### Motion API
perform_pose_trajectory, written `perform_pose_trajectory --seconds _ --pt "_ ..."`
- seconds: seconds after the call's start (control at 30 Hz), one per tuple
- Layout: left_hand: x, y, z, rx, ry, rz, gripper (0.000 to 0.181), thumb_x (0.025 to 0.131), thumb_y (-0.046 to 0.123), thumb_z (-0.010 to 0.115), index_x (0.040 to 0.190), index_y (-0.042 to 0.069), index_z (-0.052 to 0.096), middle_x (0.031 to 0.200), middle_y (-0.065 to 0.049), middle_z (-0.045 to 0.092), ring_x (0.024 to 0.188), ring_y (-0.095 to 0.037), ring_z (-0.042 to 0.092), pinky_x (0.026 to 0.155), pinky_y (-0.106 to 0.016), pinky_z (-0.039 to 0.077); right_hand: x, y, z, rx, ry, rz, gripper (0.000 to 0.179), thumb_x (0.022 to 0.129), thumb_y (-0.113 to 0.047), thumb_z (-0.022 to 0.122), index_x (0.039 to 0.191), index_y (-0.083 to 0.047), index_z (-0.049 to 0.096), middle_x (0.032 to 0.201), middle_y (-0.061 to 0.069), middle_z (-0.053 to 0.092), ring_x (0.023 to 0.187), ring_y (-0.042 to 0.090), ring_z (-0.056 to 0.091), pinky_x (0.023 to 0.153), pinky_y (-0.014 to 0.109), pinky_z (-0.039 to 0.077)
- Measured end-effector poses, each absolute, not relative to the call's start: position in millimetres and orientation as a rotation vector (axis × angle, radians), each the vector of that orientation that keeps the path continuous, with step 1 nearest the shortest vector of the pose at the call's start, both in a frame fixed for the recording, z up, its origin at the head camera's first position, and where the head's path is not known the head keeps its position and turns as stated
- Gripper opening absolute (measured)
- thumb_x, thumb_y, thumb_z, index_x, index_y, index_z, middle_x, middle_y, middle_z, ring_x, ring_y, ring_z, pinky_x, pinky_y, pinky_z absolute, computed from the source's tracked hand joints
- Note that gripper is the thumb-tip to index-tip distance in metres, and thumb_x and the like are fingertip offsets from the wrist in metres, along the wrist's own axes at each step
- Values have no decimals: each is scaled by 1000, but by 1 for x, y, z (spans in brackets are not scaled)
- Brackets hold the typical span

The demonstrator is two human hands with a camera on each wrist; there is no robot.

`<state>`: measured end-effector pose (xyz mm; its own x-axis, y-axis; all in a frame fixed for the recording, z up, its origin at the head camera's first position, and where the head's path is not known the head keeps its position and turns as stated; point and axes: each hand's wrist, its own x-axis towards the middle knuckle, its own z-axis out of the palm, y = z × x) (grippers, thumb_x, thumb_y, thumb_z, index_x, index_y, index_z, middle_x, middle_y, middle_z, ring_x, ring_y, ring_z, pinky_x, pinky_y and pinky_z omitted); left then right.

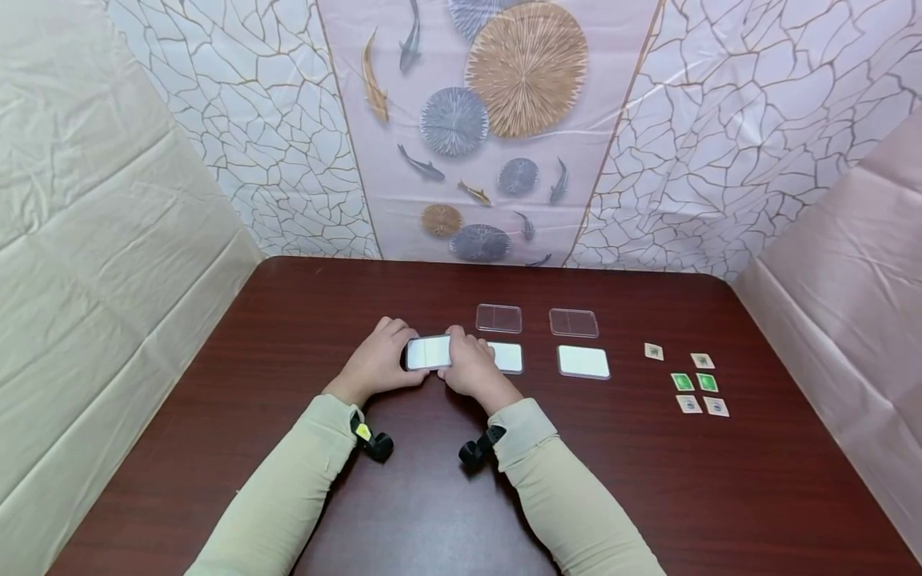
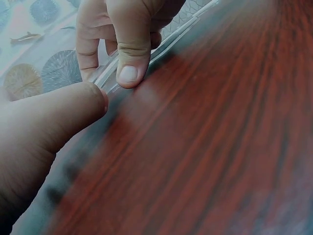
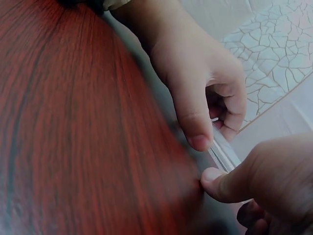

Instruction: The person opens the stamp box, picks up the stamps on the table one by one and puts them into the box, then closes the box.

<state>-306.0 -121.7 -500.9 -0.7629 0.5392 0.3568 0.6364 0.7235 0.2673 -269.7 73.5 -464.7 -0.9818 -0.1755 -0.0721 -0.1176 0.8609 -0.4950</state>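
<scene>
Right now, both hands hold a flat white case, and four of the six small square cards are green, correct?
Not four: the head view shows two of the six small square cards are green. The left hand and right hand do hold the flat white case.

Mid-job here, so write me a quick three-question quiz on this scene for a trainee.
1. How many small squares lie on the table?
2. True or false: the left hand and the right hand both grip one flat white case.
3. Relative to the two lying cases, where are the two clear trays? A, on the near side; B, on the far side; C, on top.

Key: 1. Six. 2. True. 3. B.
</scene>
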Motion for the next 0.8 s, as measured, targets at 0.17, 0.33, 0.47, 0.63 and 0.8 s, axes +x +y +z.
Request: perform_pose_trajectory --seconds 0.17,0.33,0.47,0.63,0.8 --pt "-306 -123 -502 -937 -2681 -549 55 72 46 82 106 4 69 102 -4 60 97 -23 48 83 -34 49 -270 70 -466 -208 2931 -716 67 87 -19 78 143 -5 44 119 17 63 102 33 53 97 47 38" --pt "-307 -123 -503 -943 -2670 -543 55 72 45 82 107 4 69 103 -4 60 97 -22 48 83 -34 48 -270 68 -466 -205 2949 -682 67 88 -19 78 144 -5 45 121 18 62 108 35 52 98 48 37" --pt "-307 -123 -504 -942 -2693 -579 53 72 46 82 106 7 70 103 -2 62 97 -21 49 84 -34 49 -270 71 -464 -232 2938 -663 70 85 -20 81 144 -4 46 122 18 62 108 35 53 98 48 38" --pt "-308 -125 -503 -939 -2732 -607 53 73 48 82 107 9 70 105 -1 62 99 -21 50 87 -36 48 -275 81 -460 -295 2880 -713 75 83 -31 84 144 -7 50 124 14 63 106 32 51 96 47 37" --pt "-309 -125 -505 -927 -2759 -680 53 74 47 82 111 12 69 108 0 62 99 -21 48 89 -40 44 -278 90 -461 -327 2876 -756 66 85 -37 81 139 -10 57 124 12 63 112 33 49 97 50 35"
